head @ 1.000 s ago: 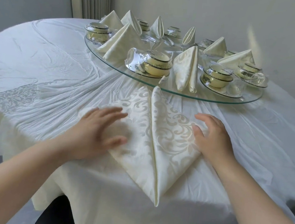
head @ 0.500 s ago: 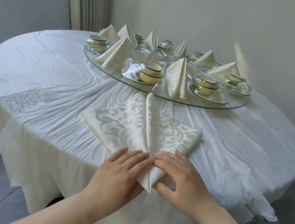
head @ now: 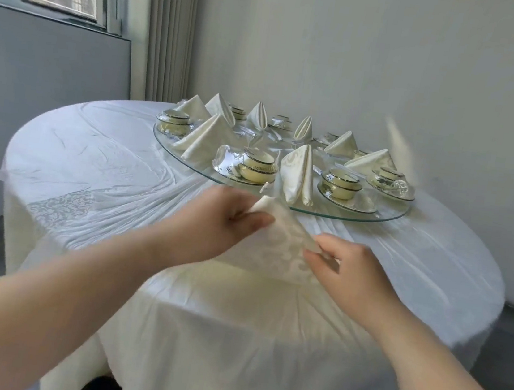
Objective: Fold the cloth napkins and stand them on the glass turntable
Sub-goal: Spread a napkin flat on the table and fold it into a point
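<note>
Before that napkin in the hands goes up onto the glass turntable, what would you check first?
1. Left hand grips the napkin at its top: ok.
2. Right hand pinches its lower corner: ok.
3. Fold finished and tight: cannot tell, blurred.
4. Napkin standing on the glass turntable: not ok, held over the tablecloth.
5. Neighbouring napkin at the near rim upright: ok.

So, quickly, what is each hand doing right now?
Left hand: closed, gripping the top corner of the napkin.
Right hand: closed, pinching the napkin's lower edge.
</note>
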### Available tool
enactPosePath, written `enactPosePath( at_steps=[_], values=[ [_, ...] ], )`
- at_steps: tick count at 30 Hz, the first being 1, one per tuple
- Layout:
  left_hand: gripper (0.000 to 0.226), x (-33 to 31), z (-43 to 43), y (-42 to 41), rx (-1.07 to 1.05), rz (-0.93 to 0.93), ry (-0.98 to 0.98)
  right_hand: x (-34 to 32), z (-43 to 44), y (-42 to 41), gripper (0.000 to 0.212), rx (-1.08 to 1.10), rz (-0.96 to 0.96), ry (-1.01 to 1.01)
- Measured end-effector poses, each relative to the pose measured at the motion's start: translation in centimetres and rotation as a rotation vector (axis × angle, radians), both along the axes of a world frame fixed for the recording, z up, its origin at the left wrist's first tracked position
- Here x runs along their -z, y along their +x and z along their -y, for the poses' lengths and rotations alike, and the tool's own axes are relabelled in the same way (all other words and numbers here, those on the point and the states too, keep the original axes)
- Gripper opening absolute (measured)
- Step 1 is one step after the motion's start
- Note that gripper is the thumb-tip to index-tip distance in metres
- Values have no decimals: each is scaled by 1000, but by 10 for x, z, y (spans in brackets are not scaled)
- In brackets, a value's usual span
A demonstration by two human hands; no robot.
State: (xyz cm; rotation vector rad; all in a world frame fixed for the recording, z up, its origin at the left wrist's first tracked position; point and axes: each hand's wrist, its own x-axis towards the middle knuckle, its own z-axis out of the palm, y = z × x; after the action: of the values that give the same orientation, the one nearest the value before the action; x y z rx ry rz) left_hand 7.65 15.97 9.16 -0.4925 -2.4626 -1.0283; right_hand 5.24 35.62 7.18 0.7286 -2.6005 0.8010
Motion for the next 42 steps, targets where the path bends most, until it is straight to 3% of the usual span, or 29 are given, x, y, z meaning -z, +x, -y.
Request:
enactPosePath(
  at_steps=[3, 6, 10, 15, 19, 28, 30, 34, 38, 42],
  values=[
    [48, -55, 11, 12, 130, 84, 148, -53, 3, 20, 21, -132, 177, -192],
    [25, -102, 19, 22, 312, 230, 291, -96, 8, 41, 5, -282, 308, -393],
    [24, -126, 23, 5, 401, 439, 385, -119, 13, 33, 14, -391, 478, -452],
    [21, -81, 25, -59, 322, 734, 471, -72, 20, -29, 26, -245, 703, -428],
    [22, -19, 26, -113, 224, 922, 474, -14, 20, -80, 21, -117, 871, -327],
    [16, 31, 13, -202, 114, 1080, 355, 41, 22, -160, 9, 121, 710, -69],
    [14, 35, 9, -215, 83, 1069, 299, 48, 24, -171, 17, 160, 655, -66],
    [39, 44, 10, -230, -19, 996, 98, 58, 23, -184, 22, 225, 536, -55],
    [36, 39, 26, -225, -40, 930, 12, 50, 13, -180, 4, 219, 565, -40],
    [32, 36, 56, -196, -77, 909, -185, 40, -16, -159, 9, 226, 656, 17]
  ],
)
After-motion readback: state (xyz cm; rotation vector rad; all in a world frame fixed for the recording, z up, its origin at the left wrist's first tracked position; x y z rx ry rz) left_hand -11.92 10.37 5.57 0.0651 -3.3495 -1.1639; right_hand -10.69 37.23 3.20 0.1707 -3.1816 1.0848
